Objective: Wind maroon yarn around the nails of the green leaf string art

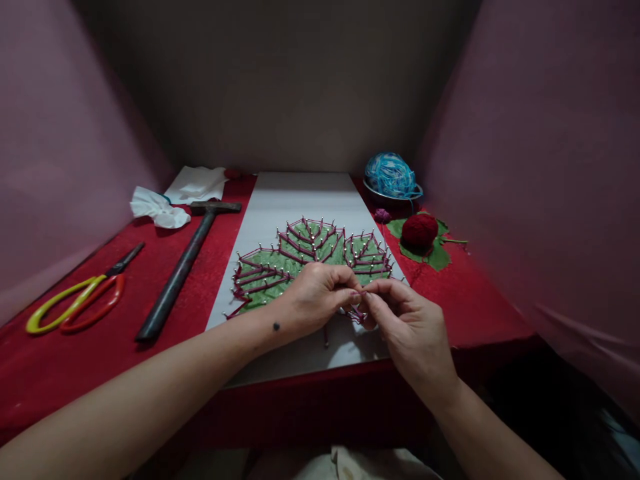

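Note:
A pale board [300, 193] lies lengthwise in front of me, bearing a green leaf shape [265, 260] outlined by several upright nails. Dark magenta yarn [263, 270] runs around the nails and along the leaf's veins. Over the leaf's lower right part, my left hand [323, 293] is closed in a pinch. My right hand [413, 323] pinches just beside it, the fingertips of both hands nearly touching. Magenta yarn shows at and below the fingertips; the exact grip is partly hidden. Both hands cover the lower middle of the leaf.
Left on the red cloth [30, 373] lie scissors [95, 287], a hammer [185, 267], crumpled white cloth [160, 208] and white paper [197, 183]. At right are blue yarn [390, 175] in a metal bowl [385, 195], a small purple yarn ball [383, 215], and red yarn [419, 230] on a green leaf [440, 257].

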`<state>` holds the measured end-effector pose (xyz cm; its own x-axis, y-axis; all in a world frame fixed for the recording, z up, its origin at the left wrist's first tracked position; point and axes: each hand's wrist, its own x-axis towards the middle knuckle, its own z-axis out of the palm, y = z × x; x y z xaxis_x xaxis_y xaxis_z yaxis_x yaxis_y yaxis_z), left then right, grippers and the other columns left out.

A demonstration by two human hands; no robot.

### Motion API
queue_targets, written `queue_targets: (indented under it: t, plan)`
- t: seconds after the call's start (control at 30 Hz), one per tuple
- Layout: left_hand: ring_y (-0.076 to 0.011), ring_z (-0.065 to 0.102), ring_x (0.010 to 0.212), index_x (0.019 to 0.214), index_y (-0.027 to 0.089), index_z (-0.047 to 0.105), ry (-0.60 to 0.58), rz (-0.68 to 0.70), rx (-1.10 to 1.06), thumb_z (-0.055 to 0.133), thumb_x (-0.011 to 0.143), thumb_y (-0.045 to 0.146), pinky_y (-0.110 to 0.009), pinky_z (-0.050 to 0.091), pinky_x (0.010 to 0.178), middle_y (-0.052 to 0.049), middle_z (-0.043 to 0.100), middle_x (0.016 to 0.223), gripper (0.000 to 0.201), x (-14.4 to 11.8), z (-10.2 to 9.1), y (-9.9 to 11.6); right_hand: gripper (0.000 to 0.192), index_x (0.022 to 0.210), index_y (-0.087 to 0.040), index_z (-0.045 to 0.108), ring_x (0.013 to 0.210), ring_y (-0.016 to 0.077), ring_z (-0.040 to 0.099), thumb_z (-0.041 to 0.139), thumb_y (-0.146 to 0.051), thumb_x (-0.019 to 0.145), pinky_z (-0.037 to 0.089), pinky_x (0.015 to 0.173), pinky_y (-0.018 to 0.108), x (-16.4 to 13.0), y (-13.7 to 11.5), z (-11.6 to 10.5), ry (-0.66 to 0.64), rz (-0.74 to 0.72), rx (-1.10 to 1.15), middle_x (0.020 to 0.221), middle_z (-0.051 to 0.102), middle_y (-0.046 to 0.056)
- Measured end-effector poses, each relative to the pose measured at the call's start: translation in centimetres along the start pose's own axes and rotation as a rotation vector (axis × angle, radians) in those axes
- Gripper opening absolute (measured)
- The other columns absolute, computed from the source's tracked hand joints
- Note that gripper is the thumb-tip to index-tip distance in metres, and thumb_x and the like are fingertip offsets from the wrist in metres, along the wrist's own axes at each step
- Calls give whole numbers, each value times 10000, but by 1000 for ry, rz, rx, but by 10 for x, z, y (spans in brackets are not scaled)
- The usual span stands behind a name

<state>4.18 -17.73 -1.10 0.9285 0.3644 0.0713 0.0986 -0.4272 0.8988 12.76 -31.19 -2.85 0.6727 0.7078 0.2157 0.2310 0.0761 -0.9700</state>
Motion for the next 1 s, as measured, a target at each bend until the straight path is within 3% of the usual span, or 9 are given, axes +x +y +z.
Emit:
queue_targets:
  t: [0.23, 0.43, 0.6, 0.83, 1.0]
  plan:
    - [-73, 580, 586, 709, 139, 640, -32, -32, -115, 594, 750, 149, -170, 450, 569, 23, 621, 604, 62, 0, -1, 0, 167, 749, -179, 708, 464, 121, 596, 745, -328, 682, 426, 366, 195, 9, 1, -7, -86, 227, 225, 603, 674, 11]
    - [-90, 583, 618, 727, 139, 617, -52, -8, -26, 572, 795, 197, -194, 456, 590, 10, 624, 633, 99, -2, -2, 3, 215, 752, -155, 673, 474, 128, 609, 741, -346, 683, 444, 371, 206, 15, 0, -8, -190, 261, 282, 640, 685, 28]
    - [-96, 581, 658, 744, 146, 609, -89, 22, 68, 534, 834, 211, -206, 456, 626, -4, 646, 688, 134, -4, -2, 4, 207, 763, -161, 629, 448, 95, 561, 669, -364, 760, 386, 358, 176, 11, -4, -7, -186, 222, 147, 580, 633, -7]
    - [-61, 522, 605, 724, 143, 586, -114, -2, -90, 553, 804, 156, -166, 411, 586, 46, 557, 625, 88, -1, -2, 4, 213, 771, -159, 658, 456, 117, 583, 701, -361, 720, 393, 351, 191, 11, -6, -12, -9, 232, 130, 601, 645, 7]
    - [-59, 516, 603, 712, 139, 604, -102, -20, -123, 562, 792, 160, -169, 410, 591, 48, 558, 619, 93, -1, -1, 2, 212, 746, -139, 658, 373, 85, 496, 663, -351, 746, 355, 324, 182, 12, -7, -6, -30, 260, 4, 515, 605, -4]
